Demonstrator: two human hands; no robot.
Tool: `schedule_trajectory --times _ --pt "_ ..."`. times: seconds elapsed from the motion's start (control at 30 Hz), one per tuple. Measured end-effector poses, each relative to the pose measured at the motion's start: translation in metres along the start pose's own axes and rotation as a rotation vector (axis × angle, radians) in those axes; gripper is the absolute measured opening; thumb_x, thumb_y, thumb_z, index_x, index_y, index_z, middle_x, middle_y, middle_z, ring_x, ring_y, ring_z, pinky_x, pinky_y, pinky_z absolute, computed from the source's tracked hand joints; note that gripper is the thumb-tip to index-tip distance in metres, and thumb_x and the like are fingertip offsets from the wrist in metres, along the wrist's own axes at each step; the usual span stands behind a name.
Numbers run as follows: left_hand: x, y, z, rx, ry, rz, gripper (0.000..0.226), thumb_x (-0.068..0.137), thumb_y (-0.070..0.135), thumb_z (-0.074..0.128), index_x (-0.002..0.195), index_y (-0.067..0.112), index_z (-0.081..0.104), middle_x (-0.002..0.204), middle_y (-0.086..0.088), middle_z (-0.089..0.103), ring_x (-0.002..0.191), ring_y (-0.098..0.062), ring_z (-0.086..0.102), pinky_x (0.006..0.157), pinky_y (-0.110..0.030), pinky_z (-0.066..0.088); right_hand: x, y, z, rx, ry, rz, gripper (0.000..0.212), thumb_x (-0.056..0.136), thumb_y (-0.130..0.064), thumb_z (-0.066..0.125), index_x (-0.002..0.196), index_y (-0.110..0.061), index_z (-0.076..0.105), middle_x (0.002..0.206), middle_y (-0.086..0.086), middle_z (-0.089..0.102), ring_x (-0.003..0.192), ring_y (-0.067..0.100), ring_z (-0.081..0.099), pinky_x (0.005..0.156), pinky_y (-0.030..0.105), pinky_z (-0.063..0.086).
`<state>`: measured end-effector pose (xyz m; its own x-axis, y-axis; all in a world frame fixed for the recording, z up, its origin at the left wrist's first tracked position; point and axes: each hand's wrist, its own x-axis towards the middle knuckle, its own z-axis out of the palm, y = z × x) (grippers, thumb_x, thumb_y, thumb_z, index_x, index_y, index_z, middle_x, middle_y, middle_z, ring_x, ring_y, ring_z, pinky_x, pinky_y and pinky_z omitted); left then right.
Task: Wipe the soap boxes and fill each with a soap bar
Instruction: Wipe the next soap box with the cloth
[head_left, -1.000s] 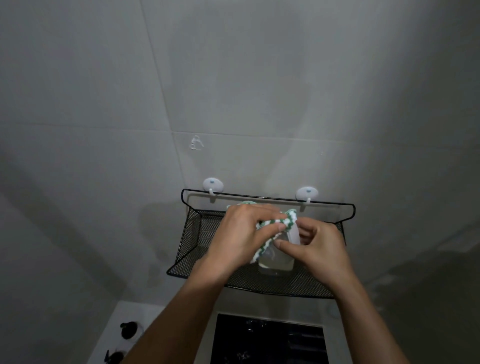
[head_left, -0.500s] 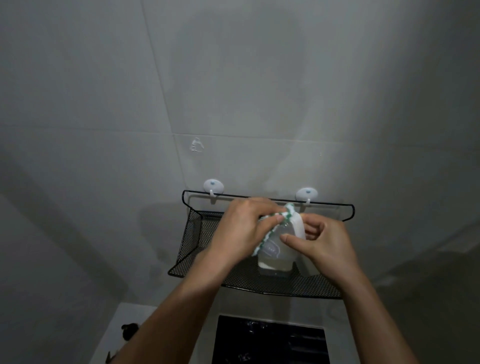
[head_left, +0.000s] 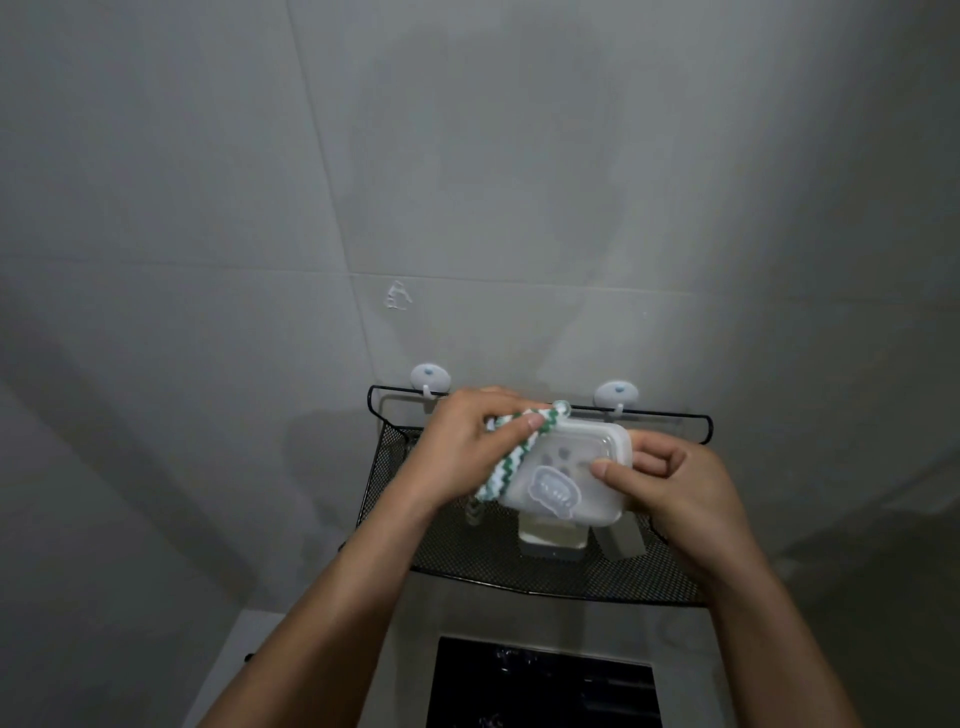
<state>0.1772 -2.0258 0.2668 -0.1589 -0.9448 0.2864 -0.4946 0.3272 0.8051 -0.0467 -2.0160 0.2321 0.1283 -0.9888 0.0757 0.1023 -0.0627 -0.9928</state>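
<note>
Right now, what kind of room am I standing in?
Probably a bathroom or a small kitchen corner; I cannot tell which. The tiled wall carries a black mesh shelf hung on stick-on hooks, and your right hand holds a translucent soap box above it.

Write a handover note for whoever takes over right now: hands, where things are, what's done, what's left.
Left hand grips the green-and-white cloth and presses it on the left edge of the soap box.
Right hand holds that soap box by its right end, lid closed, above the black mesh shelf.
A second white box sits on the shelf just below; whether it is wiped or filled cannot be told.
Done: wiping of the held box is under way.
Left: finish the wipe, wipe any others, put a soap bar in each. No soap bars are in view.
</note>
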Motion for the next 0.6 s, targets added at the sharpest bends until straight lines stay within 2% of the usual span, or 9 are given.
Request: schedule_trajectory --times 0.1,0.23,0.33,0.47,0.6 --pt "-0.004 -0.008 0.001 -0.125 0.082 -0.091 0.021 0.093 0.021 0.067 0.111 0.015 0.075 0.106 0.009 0.075 0.095 0.001 0.068 0.083 -0.020 0.054 0.001 -0.001 0.000 0.064 0.064 0.052 0.046 0.054 -0.024 0.085 0.096 -0.006 0.078 0.090 0.017 0.078 0.077 0.026 0.077 0.058 0.029 0.059" --pt "-0.013 -0.007 0.011 -0.171 0.215 -0.131 0.026 0.093 0.019 0.066 0.118 0.018 0.072 0.111 0.011 0.073 0.097 0.009 0.065 0.080 -0.010 0.050 0.003 -0.002 -0.001 0.182 0.116 0.128 0.034 0.056 -0.024 0.082 0.086 -0.007 0.080 0.083 0.016 0.077 0.066 0.021 0.074 0.051 0.026 0.057" --pt "-0.023 -0.005 0.021 -0.162 0.285 -0.156 0.030 0.094 0.021 0.065 0.123 0.016 0.069 0.117 0.007 0.071 0.103 0.007 0.064 0.088 -0.016 0.053 0.004 -0.004 -0.002 0.257 0.149 0.181 0.027 0.062 -0.021 0.078 0.085 -0.006 0.079 0.078 0.012 0.076 0.060 0.016 0.070 0.046 0.022 0.054" --pt "-0.042 0.000 0.039 -0.158 0.338 -0.158 0.034 0.097 0.020 0.059 0.131 0.021 0.063 0.114 0.011 0.071 0.098 0.004 0.067 0.085 -0.025 0.057 0.009 -0.008 -0.003 0.346 0.222 0.257 0.037 0.066 -0.019 0.075 0.099 -0.001 0.070 0.089 0.015 0.078 0.074 0.022 0.076 0.062 0.034 0.064" --pt "-0.037 0.000 0.035 -0.121 0.305 -0.143 0.036 0.099 0.016 0.053 0.134 0.021 0.061 0.121 0.007 0.069 0.107 -0.002 0.065 0.093 -0.028 0.054 0.010 -0.009 -0.002 0.333 0.236 0.280 0.037 0.064 -0.019 0.076 0.096 -0.002 0.070 0.089 0.017 0.078 0.076 0.025 0.077 0.058 0.035 0.063"
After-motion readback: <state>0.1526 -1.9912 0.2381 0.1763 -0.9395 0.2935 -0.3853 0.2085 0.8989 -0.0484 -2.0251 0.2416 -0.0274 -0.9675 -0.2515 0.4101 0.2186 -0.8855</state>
